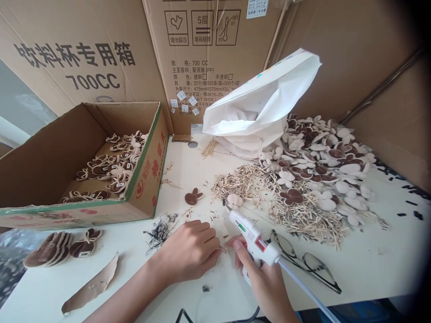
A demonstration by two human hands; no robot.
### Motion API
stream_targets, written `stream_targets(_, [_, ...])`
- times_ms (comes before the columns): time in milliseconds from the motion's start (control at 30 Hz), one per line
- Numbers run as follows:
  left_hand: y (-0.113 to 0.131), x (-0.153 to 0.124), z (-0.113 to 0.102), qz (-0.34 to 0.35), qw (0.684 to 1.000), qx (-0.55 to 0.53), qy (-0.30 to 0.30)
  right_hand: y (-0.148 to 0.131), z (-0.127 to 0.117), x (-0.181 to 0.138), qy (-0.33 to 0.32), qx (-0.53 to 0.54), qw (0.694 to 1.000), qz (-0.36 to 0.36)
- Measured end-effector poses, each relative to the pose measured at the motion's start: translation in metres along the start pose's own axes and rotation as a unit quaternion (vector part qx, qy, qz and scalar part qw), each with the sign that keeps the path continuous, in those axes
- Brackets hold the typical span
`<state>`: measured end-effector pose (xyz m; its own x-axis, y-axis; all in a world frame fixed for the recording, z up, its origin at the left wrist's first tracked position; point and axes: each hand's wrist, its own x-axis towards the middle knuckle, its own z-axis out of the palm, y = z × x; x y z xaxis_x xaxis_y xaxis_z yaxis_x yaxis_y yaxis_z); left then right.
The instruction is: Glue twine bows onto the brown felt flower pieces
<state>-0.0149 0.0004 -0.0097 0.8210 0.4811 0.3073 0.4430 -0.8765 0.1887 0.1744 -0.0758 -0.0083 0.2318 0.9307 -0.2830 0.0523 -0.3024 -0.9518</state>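
Note:
My right hand (269, 282) grips a white hot glue gun (251, 233), its nozzle pointing up and left. Curled on the table beside it, my left hand (193, 246) has its fingers pressed together; whatever is between them is hidden. The fingertips of both hands nearly meet. Just past the nozzle lies a pale fabric piece (235, 200) with rounded lobes. A brown eared fabric piece (193, 196) rests flat beyond my left hand. A tangle of black threads (160, 233) is to the left of that hand.
Eared fabric pieces (323, 152) are heaped at the right, with short cord bits (310, 220) before them. Glasses (303, 260) lie beside the glue gun. A white bag (259, 116) stands behind. An open carton (148, 170) at left holds finished-looking bow-tied pieces; a brown scrap (90, 287) lies in front.

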Motion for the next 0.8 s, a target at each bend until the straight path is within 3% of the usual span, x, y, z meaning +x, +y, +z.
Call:
stream_targets(233, [-0.0005, 0.0013, -0.0002, -0.016, 1.000, 0.005, 0.004, 0.0055, -0.0019, 0.0019, 0.010, -0.001, 1.000, -0.006])
stream_targets(467, [0.0010, 0.0051, -0.0061, -0.016, 0.999, 0.004, 0.043, 0.0067, -0.0008, 0.0031, 0.014, 0.014, 1.000, -0.012])
stream_targets(800, [0.0016, 0.0032, -0.0080, 0.021, 0.991, -0.016, 0.133, -0.0014, -0.0053, 0.0022, -0.058, 0.050, 0.997, -0.002])
